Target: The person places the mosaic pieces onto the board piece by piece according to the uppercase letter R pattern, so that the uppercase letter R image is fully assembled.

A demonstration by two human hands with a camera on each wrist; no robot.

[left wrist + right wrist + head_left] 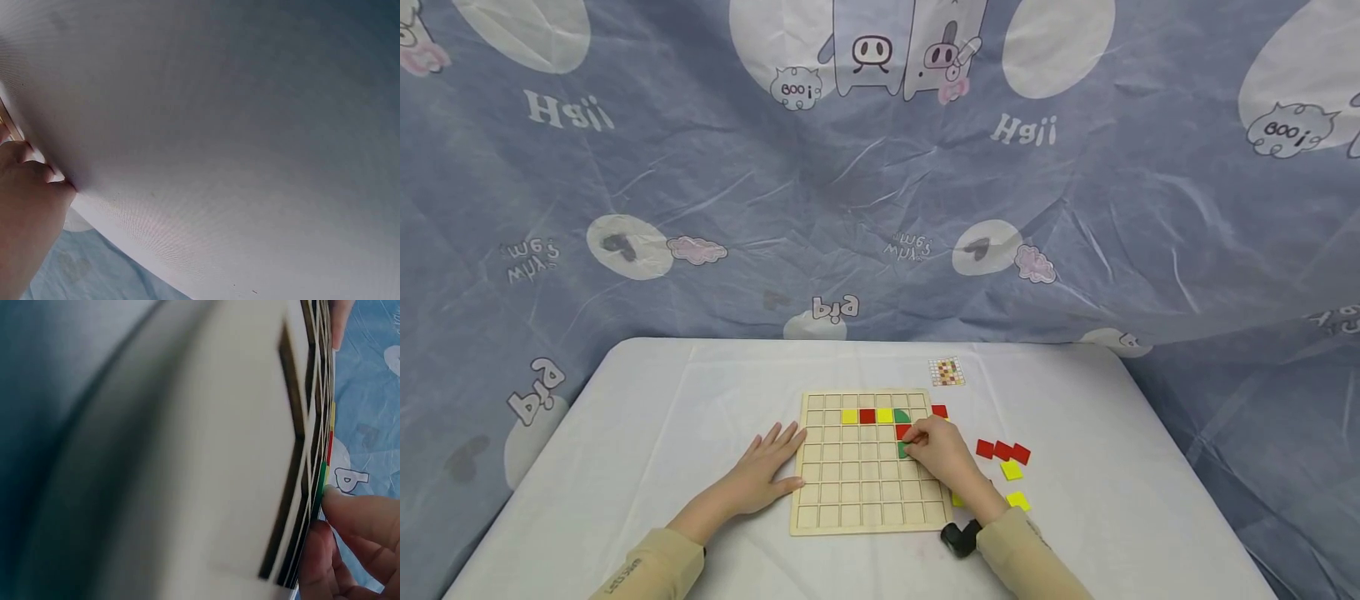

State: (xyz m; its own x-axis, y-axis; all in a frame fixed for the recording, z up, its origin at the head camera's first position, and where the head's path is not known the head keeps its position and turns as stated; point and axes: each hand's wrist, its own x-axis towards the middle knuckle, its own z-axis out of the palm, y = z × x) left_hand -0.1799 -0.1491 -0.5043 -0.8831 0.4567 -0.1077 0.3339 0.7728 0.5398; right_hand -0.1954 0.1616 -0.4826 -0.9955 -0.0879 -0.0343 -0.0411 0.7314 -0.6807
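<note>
A pale wooden grid board [850, 493] lies on the white table. My left hand [763, 473] rests with fingers spread, fingertips on the board's left edge; in the left wrist view the left hand [31, 194] shows at the far left. My right hand [942, 450] is over the board's right side, its thumb and fingers pinching a green tile [902, 451] at a cell. A red tile [902, 432] sits just above it, partly behind the fingertips. The second row holds a yellow tile [850, 417], a red tile [867, 416], another yellow tile [885, 415] and a green quarter-round piece [901, 416].
Right of the board lie several loose red tiles [1002, 450] and yellow tiles [1011, 471]. A small patterned card [947, 372] lies behind the board. A black object [958, 540] sits by the right wrist. A printed blue-grey cloth [865, 192] hangs behind the table.
</note>
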